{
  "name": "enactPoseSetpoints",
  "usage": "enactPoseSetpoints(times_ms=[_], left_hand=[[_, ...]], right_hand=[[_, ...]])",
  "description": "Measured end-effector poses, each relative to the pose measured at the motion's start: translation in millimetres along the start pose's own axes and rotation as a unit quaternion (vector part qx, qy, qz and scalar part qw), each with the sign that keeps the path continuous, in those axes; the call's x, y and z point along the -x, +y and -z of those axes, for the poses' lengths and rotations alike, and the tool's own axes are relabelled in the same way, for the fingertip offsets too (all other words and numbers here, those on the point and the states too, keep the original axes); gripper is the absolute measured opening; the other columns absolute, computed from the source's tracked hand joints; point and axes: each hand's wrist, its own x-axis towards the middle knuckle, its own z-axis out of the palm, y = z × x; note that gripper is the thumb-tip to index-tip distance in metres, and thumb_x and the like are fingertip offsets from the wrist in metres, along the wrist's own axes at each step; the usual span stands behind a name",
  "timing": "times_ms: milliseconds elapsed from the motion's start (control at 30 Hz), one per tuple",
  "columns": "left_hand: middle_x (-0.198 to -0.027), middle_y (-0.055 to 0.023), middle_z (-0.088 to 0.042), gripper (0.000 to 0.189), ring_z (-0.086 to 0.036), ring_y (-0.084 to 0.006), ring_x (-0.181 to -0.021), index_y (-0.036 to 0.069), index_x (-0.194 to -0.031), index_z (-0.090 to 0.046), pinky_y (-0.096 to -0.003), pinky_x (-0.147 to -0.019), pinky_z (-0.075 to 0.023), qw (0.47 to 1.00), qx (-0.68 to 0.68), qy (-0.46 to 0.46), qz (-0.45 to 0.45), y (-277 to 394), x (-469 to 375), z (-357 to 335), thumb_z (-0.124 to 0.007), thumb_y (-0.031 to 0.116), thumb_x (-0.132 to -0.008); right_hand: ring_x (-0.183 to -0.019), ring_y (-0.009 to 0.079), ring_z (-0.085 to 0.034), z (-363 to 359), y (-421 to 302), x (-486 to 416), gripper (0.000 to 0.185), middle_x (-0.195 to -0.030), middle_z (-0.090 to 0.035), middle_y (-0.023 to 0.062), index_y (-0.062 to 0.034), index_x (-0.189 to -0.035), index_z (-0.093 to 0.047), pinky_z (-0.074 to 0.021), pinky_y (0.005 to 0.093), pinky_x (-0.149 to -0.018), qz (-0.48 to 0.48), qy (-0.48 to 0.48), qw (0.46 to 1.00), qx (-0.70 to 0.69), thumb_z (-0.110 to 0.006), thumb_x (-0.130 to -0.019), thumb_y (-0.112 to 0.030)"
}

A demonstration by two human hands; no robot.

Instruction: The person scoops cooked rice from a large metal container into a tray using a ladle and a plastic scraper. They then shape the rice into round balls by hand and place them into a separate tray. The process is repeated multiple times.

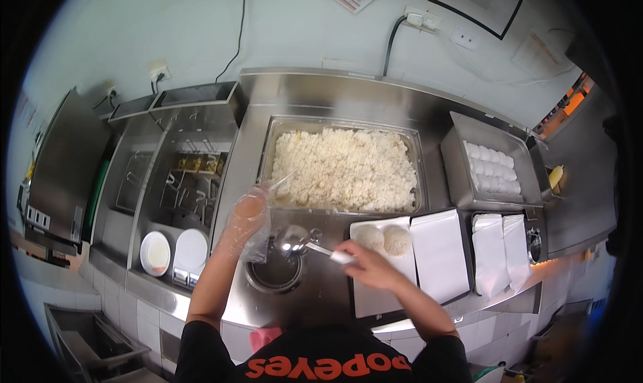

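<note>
My left hand [249, 209], inside a loose clear plastic glove, is at the near left corner of a steel pan [421, 172] full of cooked rice [346, 169]. A thin light-coloured utensil part [284, 180] sticks out from it over the rice; its held part is hidden. My right hand [362, 264] grips the white handle of a metal ladle or scoop [296, 238], whose rounded bowl is above a round dark-looking metal bowl [276, 275]. Just beyond my right hand, two round rice mounds [384, 240] sit side by side on a white paper-lined tray [382, 302].
A deep steel container [502, 199] of white wrapped rolls [492, 169] stands at the right, with stacked white paper bags [495, 252] in front. At the left are a kitchen scale [191, 252], a white plate [155, 253] and a sunken steel well [193, 187] with utensils.
</note>
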Motion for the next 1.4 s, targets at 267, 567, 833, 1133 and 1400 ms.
enactPoseSetpoints(times_ms=[267, 567, 833, 1133, 1400], left_hand=[[-0.087, -0.022, -0.063, 0.034, -0.063, -0.039, -0.081, 0.007, -0.124, -0.056, -0.0466, -0.07, -0.05, 0.999, -0.009, -0.026, 0.037, -16.4, -77.1, -57.8, -0.041, 0.009, -0.093], [-0.098, -0.0289, -0.06, 0.038, -0.06, -0.0447, -0.089, 0.002, -0.129, -0.051, -0.0499, -0.077, -0.0479, 0.988, 0.095, 0.058, 0.11, -48.5, -65.3, -49.8, -0.037, 0.007, -0.093], [-0.097, -0.0302, -0.059, 0.034, -0.058, -0.0464, -0.088, 0.0, -0.125, -0.05, -0.05, -0.08, -0.0468, 0.983, 0.119, 0.047, 0.135, -51.9, -63.3, -62.4, -0.037, 0.008, -0.095], [-0.093, -0.0249, -0.064, 0.033, -0.059, -0.0402, -0.08, 0.008, -0.124, -0.06, -0.044, -0.077, -0.047, 0.977, 0.1, 0.04, 0.184, -58.5, -52.9, -46.1, -0.039, 0.012, -0.099], [-0.103, -0.0229, -0.064, 0.04, -0.062, -0.0387, -0.094, 0.016, -0.13, -0.055, -0.0419, -0.081, -0.0486, 0.982, 0.148, -0.016, 0.118, -19.1, -86.5, -78.9, -0.043, 0.008, -0.093]], right_hand=[[-0.073, 0.0352, -0.065, 129.9, 61.9, -103.3, 0.039, -0.077, -0.064, 0.0193, -0.008, -0.128, -0.05, -0.05, 0.0431, -0.068, -0.097, 0.225, 0.939, 0.243, -0.05, -0.093, -0.026], [-0.087, 0.039, -0.065, 44.7, 84.0, -268.9, 0.033, -0.094, -0.065, 0.0266, 0.0055, -0.118, -0.051, -0.0532, 0.0462, -0.075, -0.174, 0.051, 0.94, 0.288, -0.047, -0.089, -0.01], [-0.087, 0.041, -0.063, -1.9, 54.1, -279.3, 0.036, -0.091, -0.064, 0.0269, 0.0066, -0.117, -0.05, -0.0497, 0.0496, -0.077, -0.146, -0.098, 0.942, 0.285, -0.044, -0.094, -0.019], [-0.048, 0.0127, -0.049, 10.8, 75.9, -275.0, 0.026, -0.069, -0.054, 0.0047, -0.0077, -0.112, -0.052, -0.038, 0.0288, -0.039, -0.298, -0.125, 0.892, -0.316, -0.05, -0.096, -0.028], [-0.047, 0.0105, -0.044, 16.0, 38.6, -229.6, 0.014, -0.067, -0.049, 0.0007, -0.0104, -0.103, -0.051, -0.0346, 0.0273, -0.039, -0.198, 0.009, 0.899, -0.39, -0.05, -0.096, -0.023]])
